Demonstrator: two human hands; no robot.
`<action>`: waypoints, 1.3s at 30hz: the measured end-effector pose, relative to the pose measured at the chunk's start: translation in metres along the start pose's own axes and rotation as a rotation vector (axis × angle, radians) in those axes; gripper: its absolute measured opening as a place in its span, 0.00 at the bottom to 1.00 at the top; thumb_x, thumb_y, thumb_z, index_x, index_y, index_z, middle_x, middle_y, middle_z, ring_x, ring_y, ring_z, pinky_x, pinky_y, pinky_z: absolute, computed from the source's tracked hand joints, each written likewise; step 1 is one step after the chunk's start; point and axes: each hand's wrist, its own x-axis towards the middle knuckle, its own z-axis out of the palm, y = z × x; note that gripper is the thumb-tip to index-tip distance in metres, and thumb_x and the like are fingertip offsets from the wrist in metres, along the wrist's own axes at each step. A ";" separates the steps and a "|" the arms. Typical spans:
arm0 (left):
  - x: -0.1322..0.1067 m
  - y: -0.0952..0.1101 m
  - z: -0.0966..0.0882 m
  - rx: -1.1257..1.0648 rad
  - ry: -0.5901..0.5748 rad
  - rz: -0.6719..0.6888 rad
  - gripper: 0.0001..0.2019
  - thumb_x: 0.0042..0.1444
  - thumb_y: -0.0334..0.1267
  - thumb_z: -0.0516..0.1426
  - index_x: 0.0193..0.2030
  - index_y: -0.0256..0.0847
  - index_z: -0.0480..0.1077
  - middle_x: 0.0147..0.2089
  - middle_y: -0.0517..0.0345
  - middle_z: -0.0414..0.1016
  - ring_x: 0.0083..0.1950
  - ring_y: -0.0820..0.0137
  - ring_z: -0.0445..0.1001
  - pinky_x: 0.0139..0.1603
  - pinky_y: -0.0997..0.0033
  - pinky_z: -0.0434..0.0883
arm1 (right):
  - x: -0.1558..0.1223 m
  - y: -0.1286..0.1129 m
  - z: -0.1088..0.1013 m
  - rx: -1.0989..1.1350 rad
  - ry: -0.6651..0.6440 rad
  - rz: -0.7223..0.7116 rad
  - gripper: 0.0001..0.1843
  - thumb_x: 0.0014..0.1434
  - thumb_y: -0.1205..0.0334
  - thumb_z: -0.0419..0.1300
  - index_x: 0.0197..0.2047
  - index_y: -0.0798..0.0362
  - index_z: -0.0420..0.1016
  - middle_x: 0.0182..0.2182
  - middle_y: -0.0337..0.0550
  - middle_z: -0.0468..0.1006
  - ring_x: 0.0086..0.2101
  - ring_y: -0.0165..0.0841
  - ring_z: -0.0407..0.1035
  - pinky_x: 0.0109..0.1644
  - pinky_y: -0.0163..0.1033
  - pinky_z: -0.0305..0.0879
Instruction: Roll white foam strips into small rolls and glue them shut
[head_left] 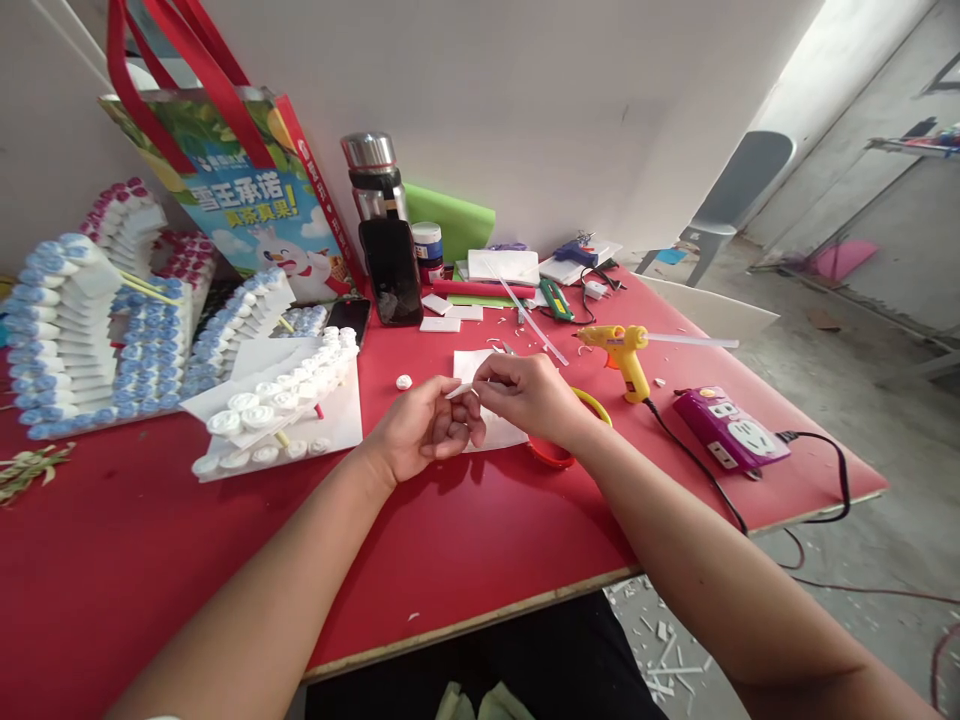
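Observation:
Between my two hands is a thin white strip (pixel 459 391), small and partly covered by fingers. My left hand (pixel 429 425) pinches one end with thumb and forefinger, palm turned up and the other fingers curled. From the right, my right hand (pixel 521 388) grips the strip's other end with its fingertips. Beneath the hands lies a white sheet (pixel 491 432). One small white rolled rosette (pixel 404 382) rests on the table just left of them. Farther left stands a white board model (pixel 277 400) edged with rows of white rosettes.
A yellow glue gun (pixel 619 350) stands on the right, wired near a purple power strip (pixel 731 430). Scissors (pixel 551 455) with red and yellow handles lie by my right wrist. Behind are a phone (pixel 390 272), a flask (pixel 371 170) and a green cutter (pixel 556 299). Blue-rosette models (pixel 67 340) fill the left.

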 end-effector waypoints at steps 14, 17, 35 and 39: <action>-0.001 -0.008 0.010 0.152 0.157 0.291 0.12 0.66 0.43 0.50 0.33 0.40 0.64 0.23 0.60 0.69 0.17 0.78 0.57 0.20 0.76 0.54 | 0.000 0.000 0.004 0.182 0.014 0.183 0.06 0.59 0.60 0.58 0.32 0.53 0.71 0.24 0.37 0.78 0.17 0.25 0.66 0.22 0.31 0.57; -0.001 -0.012 0.016 0.477 0.285 0.393 0.15 0.68 0.45 0.48 0.32 0.41 0.63 0.24 0.63 0.67 0.20 0.76 0.60 0.23 0.74 0.57 | 0.000 -0.003 0.004 0.108 0.051 0.182 0.06 0.56 0.63 0.58 0.28 0.53 0.70 0.22 0.37 0.76 0.17 0.24 0.63 0.22 0.31 0.53; 0.000 -0.017 0.018 1.731 0.603 0.482 0.10 0.63 0.25 0.46 0.40 0.36 0.66 0.33 0.49 0.76 0.32 0.61 0.75 0.29 0.67 0.60 | 0.002 -0.007 0.010 0.554 -0.033 0.348 0.09 0.56 0.63 0.62 0.26 0.55 0.71 0.23 0.42 0.80 0.16 0.27 0.69 0.19 0.31 0.66; 0.000 -0.018 0.020 1.830 0.609 0.478 0.17 0.64 0.26 0.46 0.57 0.30 0.65 0.39 0.42 0.78 0.36 0.58 0.78 0.30 0.66 0.64 | 0.002 -0.008 0.011 0.633 -0.016 0.398 0.08 0.54 0.65 0.62 0.25 0.55 0.71 0.18 0.40 0.77 0.16 0.28 0.70 0.19 0.31 0.67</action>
